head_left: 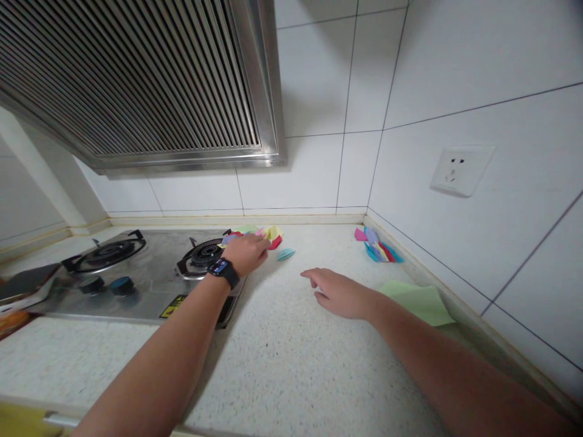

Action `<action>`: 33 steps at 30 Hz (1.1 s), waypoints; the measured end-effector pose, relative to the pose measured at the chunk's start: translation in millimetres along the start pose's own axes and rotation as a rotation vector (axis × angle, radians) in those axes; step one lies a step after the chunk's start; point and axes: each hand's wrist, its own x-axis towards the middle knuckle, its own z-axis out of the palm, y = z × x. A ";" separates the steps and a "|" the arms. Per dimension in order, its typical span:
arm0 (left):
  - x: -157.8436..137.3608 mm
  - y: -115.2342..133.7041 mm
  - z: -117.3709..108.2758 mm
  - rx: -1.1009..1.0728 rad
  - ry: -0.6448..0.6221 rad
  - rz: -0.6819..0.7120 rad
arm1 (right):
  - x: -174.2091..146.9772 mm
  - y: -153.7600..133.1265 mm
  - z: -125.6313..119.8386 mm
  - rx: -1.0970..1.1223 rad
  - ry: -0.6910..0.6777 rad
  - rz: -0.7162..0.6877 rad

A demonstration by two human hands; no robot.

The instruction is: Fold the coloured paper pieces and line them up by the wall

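Note:
My left hand [247, 252], with a black smartwatch [223, 271] on its wrist, reaches over a pile of coloured folded paper pieces [274, 234] beside the stove. Its fingers are curled downward and together at the pile; whatever they grip is hidden. A small light-blue folded paper [286, 254] lies just right of that hand. Over the counter, my right hand [339, 292] is open and holds nothing, its index finger stretched out and its thumb apart. Another group of coloured paper pieces [378, 247], pink, purple, blue, red and yellow, lies near the back corner.
At left a steel gas stove [152, 276] with two burners is set into the speckled white counter [291, 364]. A range hood [268, 121] hangs above. Behind my right forearm lies a light-green paper sheet [416, 301] by the tiled wall. A socket [462, 171] is on that wall.

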 end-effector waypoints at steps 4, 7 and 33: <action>-28.7 -56.7 8.5 0.035 0.027 -0.340 | 0.1 0.3 -1.1 -0.011 -0.006 -0.022; -48.5 -91.4 21.8 0.047 -0.028 -0.503 | 0.6 0.8 -1.2 -0.017 -0.003 -0.039; -54.2 -105.3 55.7 -0.010 -0.127 -0.420 | 1.8 7.7 3.0 -0.062 -0.009 -0.111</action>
